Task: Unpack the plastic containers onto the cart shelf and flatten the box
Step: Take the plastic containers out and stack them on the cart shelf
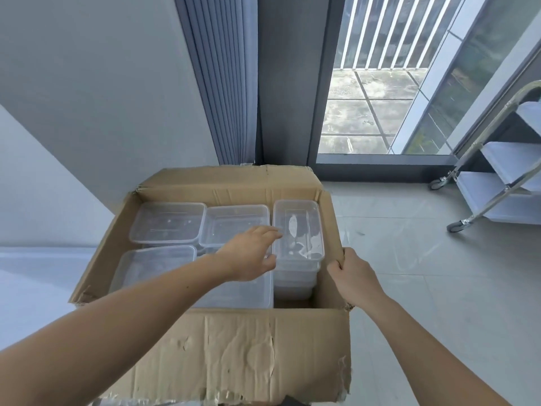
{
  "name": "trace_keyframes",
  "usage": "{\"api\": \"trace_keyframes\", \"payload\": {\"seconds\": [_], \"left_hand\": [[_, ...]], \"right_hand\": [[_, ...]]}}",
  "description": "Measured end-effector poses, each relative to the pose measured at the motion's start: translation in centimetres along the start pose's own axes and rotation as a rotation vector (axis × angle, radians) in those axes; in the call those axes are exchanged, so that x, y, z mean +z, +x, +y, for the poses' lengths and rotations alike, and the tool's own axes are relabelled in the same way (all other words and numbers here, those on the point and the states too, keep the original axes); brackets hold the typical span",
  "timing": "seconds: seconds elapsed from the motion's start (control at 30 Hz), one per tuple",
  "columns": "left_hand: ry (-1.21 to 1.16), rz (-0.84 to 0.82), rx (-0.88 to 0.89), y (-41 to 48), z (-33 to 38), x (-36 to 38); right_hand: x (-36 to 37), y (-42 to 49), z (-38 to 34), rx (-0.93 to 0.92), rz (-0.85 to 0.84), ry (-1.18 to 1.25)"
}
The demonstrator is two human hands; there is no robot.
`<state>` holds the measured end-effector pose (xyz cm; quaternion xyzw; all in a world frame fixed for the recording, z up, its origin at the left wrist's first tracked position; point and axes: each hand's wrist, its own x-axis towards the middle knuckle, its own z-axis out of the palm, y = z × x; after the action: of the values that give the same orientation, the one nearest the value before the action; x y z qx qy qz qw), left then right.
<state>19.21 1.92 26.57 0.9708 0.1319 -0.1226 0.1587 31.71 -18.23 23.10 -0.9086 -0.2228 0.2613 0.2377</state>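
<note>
While R hand [351, 276] grips box [234, 353] edge, L hand [248, 253], spread, hovers beside container stack [298, 227].

The left hand [248, 254] and right hand [352, 278] are bare, as are both forearms [140, 306].

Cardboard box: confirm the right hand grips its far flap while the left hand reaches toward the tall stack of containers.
Wrong in one respect: the head view shows the right hand gripping the cardboard box by its right wall, not its far flap. The left hand does reach toward the tall stack of containers.
</note>
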Motion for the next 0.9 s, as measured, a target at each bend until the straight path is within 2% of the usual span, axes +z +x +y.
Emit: {"api": "trace_keyframes", "payload": {"seconds": [0.17, 0.23, 0.3, 0.37, 0.43, 0.5, 0.63, 0.77, 0.9], "left_hand": [[0.0, 0.04, -0.052, -2.8, -4.0, -1.5], [0.001, 0.061, -0.067, -4.1, -6.4, -2.1], [-0.023, 0.107, -0.095, -5.7, -8.8, -2.7], [-0.072, 0.159, -0.133, -7.8, -11.3, -3.2], [-0.136, 0.193, -0.175, -10.2, -14.0, -3.4], [-0.195, 0.224, -0.208, -12.3, -16.7, -3.4], [-0.297, 0.273, -0.267, -15.7, -20.7, -3.1], [-0.321, 0.275, -0.26, -17.6, -22.9, -2.3], [-0.322, 0.283, -0.244, -18.3, -23.3, -1.8]], "right_hand": [[0.0, -0.2, -0.5, 0.046, 0.08, -0.149], [-0.1, -0.5, -1.3, 0.069, 0.144, -0.303], [0.1, -1.1, -3.2, 0.017, 0.293, -0.46], [1.1, -2.2, -6.5, -0.079, 0.379, -0.423], [3.3, -3.2, -10.6, -0.197, 0.327, -0.312], [6.4, -4.1, -14.7, -0.295, 0.196, -0.257], [13.0, -4.5, -20.8, -0.331, -0.018, -0.293], [17.3, -2.9, -23.1, -0.251, -0.055, -0.357], [18.8, -1.9, -24.1, -0.171, 0.002, -0.386]]}}
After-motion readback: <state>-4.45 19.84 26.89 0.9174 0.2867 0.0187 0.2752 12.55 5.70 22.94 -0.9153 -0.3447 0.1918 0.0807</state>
